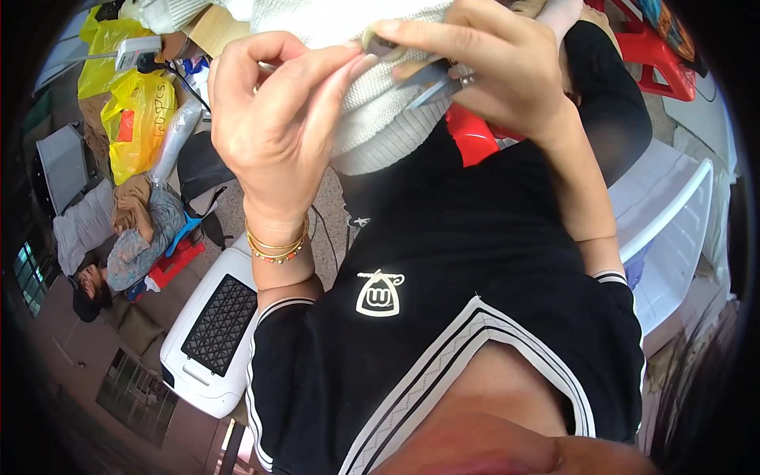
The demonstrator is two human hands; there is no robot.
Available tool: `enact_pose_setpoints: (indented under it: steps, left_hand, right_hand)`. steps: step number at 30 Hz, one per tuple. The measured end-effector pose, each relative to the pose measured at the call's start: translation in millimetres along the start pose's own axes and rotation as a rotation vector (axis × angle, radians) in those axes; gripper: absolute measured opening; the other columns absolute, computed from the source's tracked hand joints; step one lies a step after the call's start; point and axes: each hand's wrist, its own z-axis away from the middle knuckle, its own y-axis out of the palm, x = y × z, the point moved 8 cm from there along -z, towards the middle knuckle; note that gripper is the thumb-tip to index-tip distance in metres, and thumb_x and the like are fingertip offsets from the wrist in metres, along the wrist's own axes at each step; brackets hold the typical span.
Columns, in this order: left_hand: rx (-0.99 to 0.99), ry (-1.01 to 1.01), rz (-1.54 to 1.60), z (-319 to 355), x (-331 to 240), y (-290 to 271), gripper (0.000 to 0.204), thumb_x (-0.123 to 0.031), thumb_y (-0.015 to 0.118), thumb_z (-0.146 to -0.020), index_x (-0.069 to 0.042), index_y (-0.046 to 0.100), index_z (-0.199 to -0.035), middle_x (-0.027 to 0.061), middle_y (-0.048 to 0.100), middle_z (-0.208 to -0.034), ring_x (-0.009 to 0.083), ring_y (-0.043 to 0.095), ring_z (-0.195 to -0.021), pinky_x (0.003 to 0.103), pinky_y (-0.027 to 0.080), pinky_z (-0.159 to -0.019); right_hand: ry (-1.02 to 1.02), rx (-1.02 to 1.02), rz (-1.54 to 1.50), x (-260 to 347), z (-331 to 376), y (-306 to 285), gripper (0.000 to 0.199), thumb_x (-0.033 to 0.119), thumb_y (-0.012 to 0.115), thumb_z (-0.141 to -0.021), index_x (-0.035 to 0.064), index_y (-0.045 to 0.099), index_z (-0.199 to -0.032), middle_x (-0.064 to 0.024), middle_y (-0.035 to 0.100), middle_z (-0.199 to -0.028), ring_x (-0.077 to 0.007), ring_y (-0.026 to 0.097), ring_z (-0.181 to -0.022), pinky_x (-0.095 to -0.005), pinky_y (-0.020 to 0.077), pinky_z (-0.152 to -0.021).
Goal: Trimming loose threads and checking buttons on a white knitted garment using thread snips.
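A white knit garment [388, 119] with a ribbed edge hangs across the top middle, in front of my black top. My left hand [277, 119], with gold bracelets on its wrist, pinches at the knit with thumb and forefinger; a thread there would be too small to make out. My right hand [507, 71] is closed round grey metal thread snips [431, 85], partly hidden by its fingers. Their pointed blade lies over the ribbed part. Thumb and forefinger of this hand reach close to the left fingertips, and a ring shows on one finger.
Yellow plastic bags [138, 119] and a white power socket block [138, 52] with a black plug are at left. Another person [138, 245] sits beyond them. A white machine [210, 340] stands at lower left, a red stool [653, 59] at upper right, a white plastic chair [673, 229] at right.
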Motion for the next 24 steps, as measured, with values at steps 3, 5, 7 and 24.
enact_pose_setpoints:
  steps: [3, 5, 7, 24]
  left_hand:
    - [0.032, 0.032, -0.069, 1.5, 1.4, 2.8, 0.019, -0.006, 0.08, -0.07, -0.01, 0.075, -0.088, 0.0027, 0.056, -0.083, 0.0171, 0.052, -0.075, 0.029, 0.041, -0.067]
    - [0.002, 0.037, -0.083, 3.5, 1.5, 3.3, 0.016, -0.007, 0.08, -0.072, -0.009, 0.073, -0.086, 0.003, 0.056, -0.083, 0.0188, 0.052, -0.077, 0.03, 0.04, -0.069]
    - [0.003, 0.054, -0.081, 3.9, 0.4, 4.4, 0.016, -0.007, 0.079, -0.073, -0.008, 0.072, -0.087, 0.004, 0.056, -0.085, 0.0191, 0.052, -0.079, 0.03, 0.041, -0.07]
    - [0.004, -0.04, 0.006, -9.1, 3.4, 5.6, 0.027, -0.006, 0.082, -0.073, -0.004, 0.07, -0.097, 0.0101, 0.059, -0.099, 0.02, 0.06, -0.087, 0.029, 0.05, -0.073]
  right_hand:
    - [0.021, -0.068, -0.195, -19.1, 0.9, 1.9, 0.041, 0.007, 0.076, -0.073, 0.0062, 0.072, -0.114, -0.0028, 0.054, -0.065, -0.0137, 0.052, -0.052, -0.0256, 0.0379, -0.047]
    - [0.014, -0.005, -0.218, -20.4, -2.1, 3.6, 0.041, 0.006, 0.074, -0.073, 0.0044, 0.071, -0.114, -0.0052, 0.056, -0.068, -0.0149, 0.053, -0.053, -0.0264, 0.039, -0.049]
    - [0.037, 0.039, -0.221, -33.0, -5.2, 12.2, 0.041, 0.002, 0.072, -0.072, 0.0037, 0.071, -0.113, -0.0079, 0.06, -0.07, -0.017, 0.055, -0.056, -0.0274, 0.0414, -0.052]
    - [0.114, 0.057, -0.399, -32.7, -15.9, 7.7, 0.032, -0.004, 0.068, -0.074, 0.0004, 0.071, -0.106, -0.0125, 0.069, -0.081, -0.0187, 0.066, -0.069, -0.0273, 0.0495, -0.062]
